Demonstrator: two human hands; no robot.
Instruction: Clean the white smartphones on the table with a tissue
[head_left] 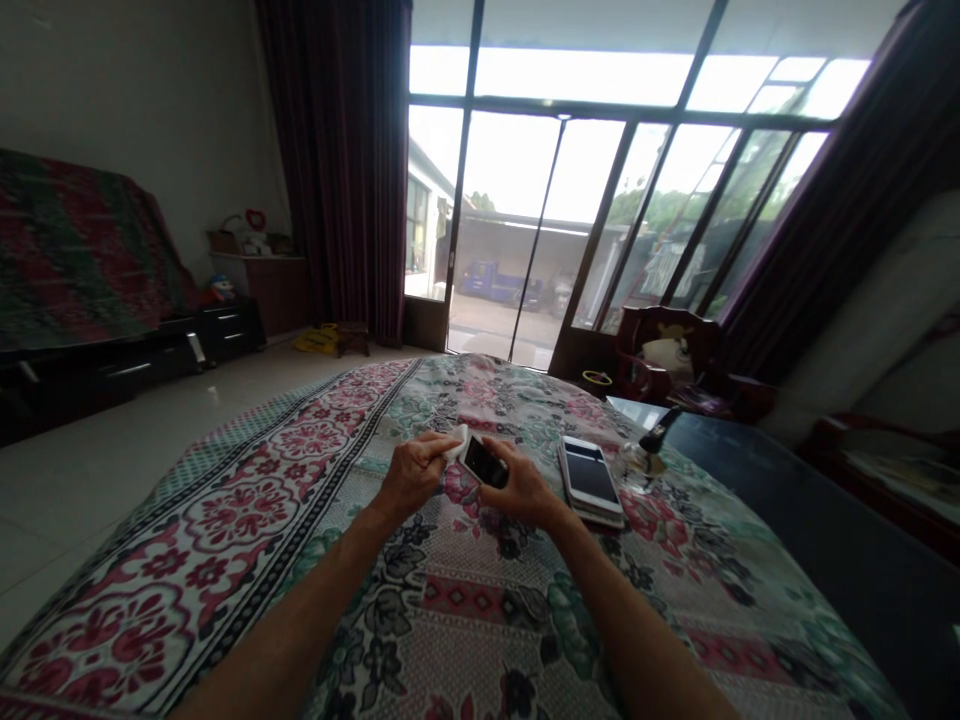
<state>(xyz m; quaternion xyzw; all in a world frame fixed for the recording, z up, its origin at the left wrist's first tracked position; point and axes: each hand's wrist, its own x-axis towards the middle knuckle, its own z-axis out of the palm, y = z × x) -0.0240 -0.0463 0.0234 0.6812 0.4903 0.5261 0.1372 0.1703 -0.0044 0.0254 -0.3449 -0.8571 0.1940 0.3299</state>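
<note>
My right hand (pixel 525 490) holds a small dark phone (pixel 484 462) tilted up above the flowered cloth (pixel 315 470). Against the phone's upper left edge, my left hand (pixel 411 472) pinches a white wipe (pixel 457 444). Both hands hover close together over the middle of the cloth-covered surface. A stack of two or three phones (pixel 591 478), the top one white-framed with a dark screen, lies flat on the cloth just right of my right hand.
A small glass object (pixel 636 464) and a dark handle-like thing (pixel 660 428) sit right of the phone stack. A dark glossy table (pixel 810 530) adjoins on the right. Beyond are a red wooden chair (pixel 664 360), glass doors (pixel 525 240) and a covered cabinet (pixel 75 260) at left.
</note>
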